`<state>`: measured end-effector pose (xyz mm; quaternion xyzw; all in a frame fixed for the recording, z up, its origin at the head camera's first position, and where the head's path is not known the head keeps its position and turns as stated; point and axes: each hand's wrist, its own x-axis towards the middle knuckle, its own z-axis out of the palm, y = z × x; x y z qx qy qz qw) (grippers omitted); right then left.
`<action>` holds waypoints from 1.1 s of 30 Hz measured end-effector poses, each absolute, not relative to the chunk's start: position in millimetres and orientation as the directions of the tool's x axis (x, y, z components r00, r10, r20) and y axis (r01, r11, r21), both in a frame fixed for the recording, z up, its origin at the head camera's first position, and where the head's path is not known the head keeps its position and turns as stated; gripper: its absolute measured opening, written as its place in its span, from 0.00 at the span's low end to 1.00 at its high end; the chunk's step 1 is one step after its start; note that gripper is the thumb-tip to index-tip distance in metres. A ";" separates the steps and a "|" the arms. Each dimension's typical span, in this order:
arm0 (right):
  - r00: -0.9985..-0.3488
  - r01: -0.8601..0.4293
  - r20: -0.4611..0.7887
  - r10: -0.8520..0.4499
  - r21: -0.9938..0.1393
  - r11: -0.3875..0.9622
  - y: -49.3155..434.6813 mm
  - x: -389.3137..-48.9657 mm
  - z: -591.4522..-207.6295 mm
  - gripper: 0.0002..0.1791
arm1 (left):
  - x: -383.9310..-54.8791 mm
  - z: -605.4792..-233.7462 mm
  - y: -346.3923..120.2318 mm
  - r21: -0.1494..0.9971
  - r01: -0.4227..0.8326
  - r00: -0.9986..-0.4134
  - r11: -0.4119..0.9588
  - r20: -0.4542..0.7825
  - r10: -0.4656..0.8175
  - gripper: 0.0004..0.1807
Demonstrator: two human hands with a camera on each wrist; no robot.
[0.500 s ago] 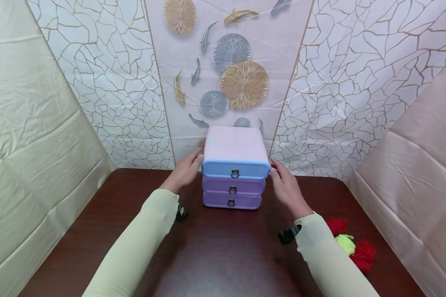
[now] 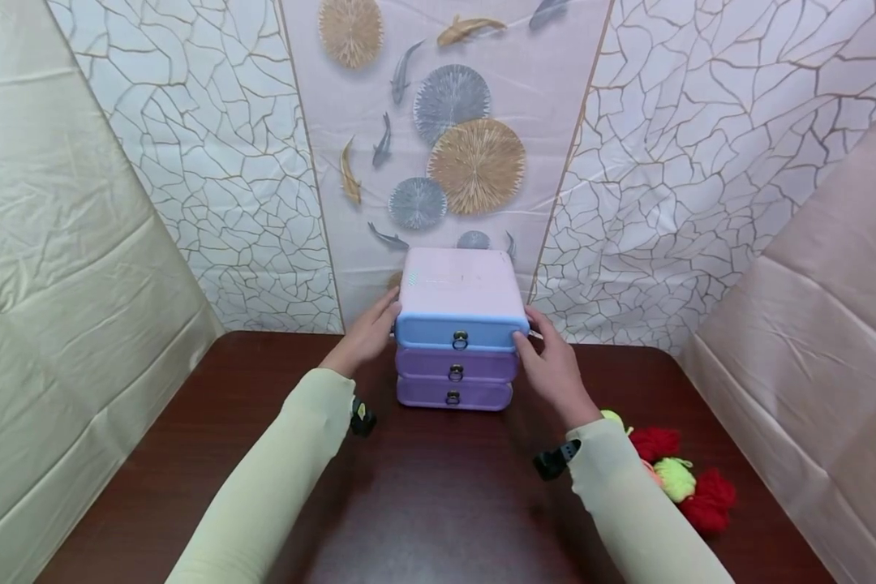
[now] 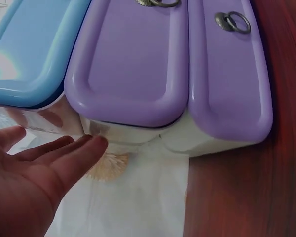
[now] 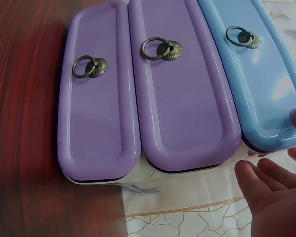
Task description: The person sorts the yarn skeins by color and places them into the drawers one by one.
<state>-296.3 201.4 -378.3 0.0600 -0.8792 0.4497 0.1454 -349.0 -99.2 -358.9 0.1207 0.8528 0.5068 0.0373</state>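
A small drawer cabinet [image 2: 461, 280] with a pale pink top stands towards the back of the table. Its top drawer [image 2: 425, 333] is blue, while the middle drawer [image 2: 423, 364] and bottom drawer [image 2: 422, 394] are purple. Each front carries a bronze-coloured ring pull [image 4: 168, 50]. At the cabinet's left side is my left hand [image 2: 365, 337], its fingers extended along the upper part. My right hand [image 2: 552, 369] is at the right side, with the thumb [image 2: 523, 344] at the blue front's corner and the other fingers reaching back along the side.
Red yarn balls [image 2: 710, 500] and yellow-green ones [image 2: 676, 480] lie at the right of the dark wooden table [image 2: 438, 495], partly behind my right sleeve. A patterned cloth [image 2: 263, 162] hangs behind the table, and pale cloth drapes [image 2: 51, 268] flank it.
My right hand has shifted left towards the cabinet, and its thumb has come over the blue front's corner. My left hand has moved slightly. The cabinet's drawers look the same.
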 end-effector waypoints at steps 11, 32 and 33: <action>-0.942 -0.227 0.327 0.075 -0.784 0.578 197.2 -300.7 -368.4 0.30 | -356.2 -356.0 -97.3 0.948 0.119 -0.966 0.296 0.041 0.257 0.32; -0.775 -0.339 0.612 0.159 -0.615 0.712 184.0 -283.7 -374.1 0.19 | -359.0 -352.8 -98.4 0.949 0.011 -0.955 0.314 -0.082 0.284 0.37; -0.762 -0.349 0.628 0.159 -0.605 0.715 183.5 -283.1 -373.9 0.19 | -359.4 -352.2 -98.2 0.950 0.007 -0.955 0.313 -0.086 0.282 0.36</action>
